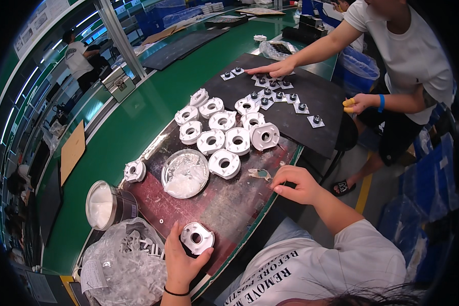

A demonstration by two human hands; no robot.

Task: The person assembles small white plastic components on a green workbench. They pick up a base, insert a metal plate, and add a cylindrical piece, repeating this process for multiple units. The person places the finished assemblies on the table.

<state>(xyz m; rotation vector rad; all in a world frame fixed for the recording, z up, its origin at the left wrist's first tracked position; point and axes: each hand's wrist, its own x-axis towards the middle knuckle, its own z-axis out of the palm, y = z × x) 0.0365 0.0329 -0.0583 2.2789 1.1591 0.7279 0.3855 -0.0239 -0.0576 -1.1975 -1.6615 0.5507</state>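
My left hand (184,262) is closed round the edge of a white round plastic housing (205,235) with a dark central hole, near the table's front left. My right hand (300,186) is raised over the right edge of the worn red-brown board (234,201), thumb and forefinger pinched together. Whatever they hold, if anything, is too small to make out. Beside its fingertips lies a ragged pale scrap (260,174). Several similar housings (223,121) stand grouped farther back, and a single housing (134,171) sits apart at the left. A small white ring (161,221) lies left of my left hand.
A round lid (191,162) carries whitish, paste-like stuff. Left are an open tub (100,205) of white material and a clear bag (125,260) of white plastic parts. On a black mat (321,97), a co-worker's hand (275,68) reaches over several small square pieces.
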